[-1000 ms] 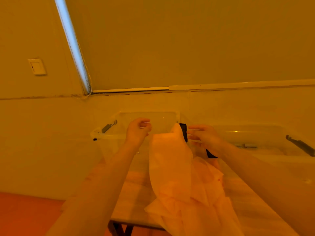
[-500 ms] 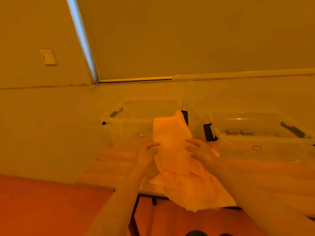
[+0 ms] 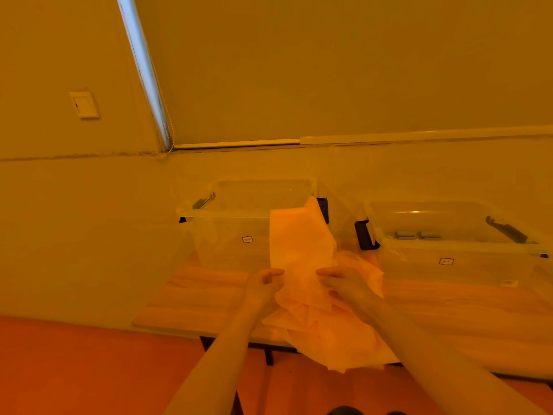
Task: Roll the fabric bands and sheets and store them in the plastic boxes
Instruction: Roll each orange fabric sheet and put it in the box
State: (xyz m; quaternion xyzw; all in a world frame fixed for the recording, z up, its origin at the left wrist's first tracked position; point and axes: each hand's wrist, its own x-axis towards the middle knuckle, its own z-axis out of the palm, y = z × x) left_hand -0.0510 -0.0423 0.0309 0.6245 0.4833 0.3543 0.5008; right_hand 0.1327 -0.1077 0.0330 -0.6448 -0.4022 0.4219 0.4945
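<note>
Two hands hold one fabric sheet [image 3: 302, 253] above the front part of the tabletop [image 3: 197, 298]. The left hand [image 3: 263, 284] pinches the sheet's left edge between thumb and curled fingers; the right hand [image 3: 344, 281] grips its right edge the same way, fingers curled onto the cloth. Between the two grips the sheet stands up as a flat strip, its top leaning against the right front corner of the left plastic box [image 3: 239, 232] and reaching the box's rim. Below the hands the rest of the sheet falls in a loose crumpled heap that lies on the tabletop and hangs over its front edge. The right plastic box [image 3: 454, 259] stands near the back of the tabletop toward its right end, apart from the sheet, with two small grey pieces [image 3: 417, 235] inside; what they are is too small to tell. Both boxes are clear with dark latches at their ends.

Compared with one second ago, the hands have come down from the height of the box rim, where they held the sheet's top, to a lower hold nearer the front edge, closer together across the strip. Over the last half second the hold has barely shifted.
</note>
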